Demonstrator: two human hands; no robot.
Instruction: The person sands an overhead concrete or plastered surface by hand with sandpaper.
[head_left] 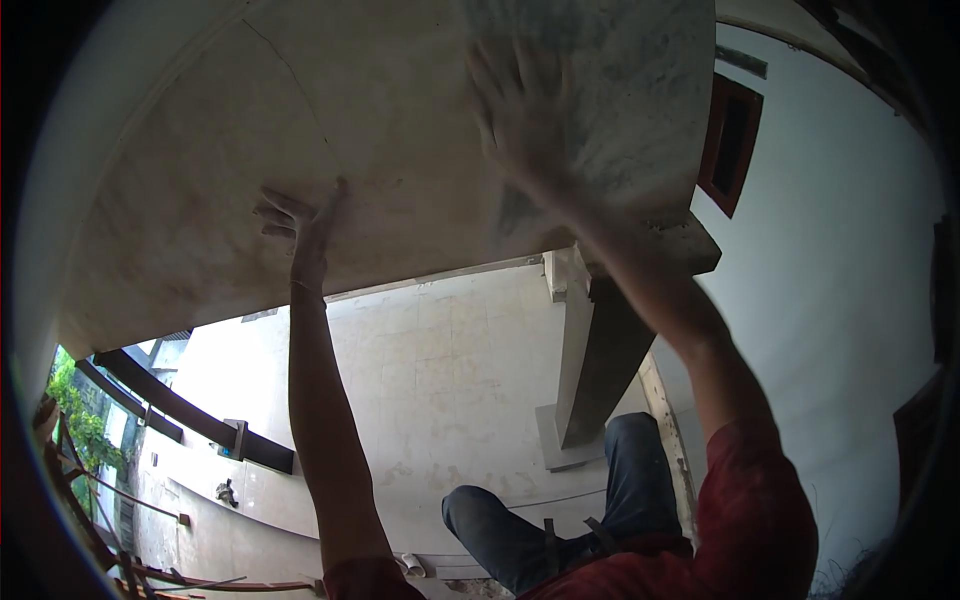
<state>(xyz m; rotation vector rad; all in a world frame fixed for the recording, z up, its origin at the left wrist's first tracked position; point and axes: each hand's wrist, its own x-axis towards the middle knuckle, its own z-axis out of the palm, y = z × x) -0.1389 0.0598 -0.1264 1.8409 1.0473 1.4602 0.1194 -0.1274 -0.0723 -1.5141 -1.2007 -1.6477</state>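
A large beige panel (400,130) with a thin crack and a grey smeared area at its right spans the upper part of the view. Against its lower middle rests my left hand (298,222), fingers spread and nothing held. Higher up and to the right, my right hand (520,105) is spread over the panel beside the grey area, slightly blurred, also holding nothing. Both arms reach upward, the right one in a red sleeve.
A dark column (600,350) stands below the panel's right end. A white wall (800,290) with a brown-framed opening (730,145) is at right. Dark curved beams (200,408) and reddish bars (130,495) lie at lower left. Pale tiled floor (430,400) is far below.
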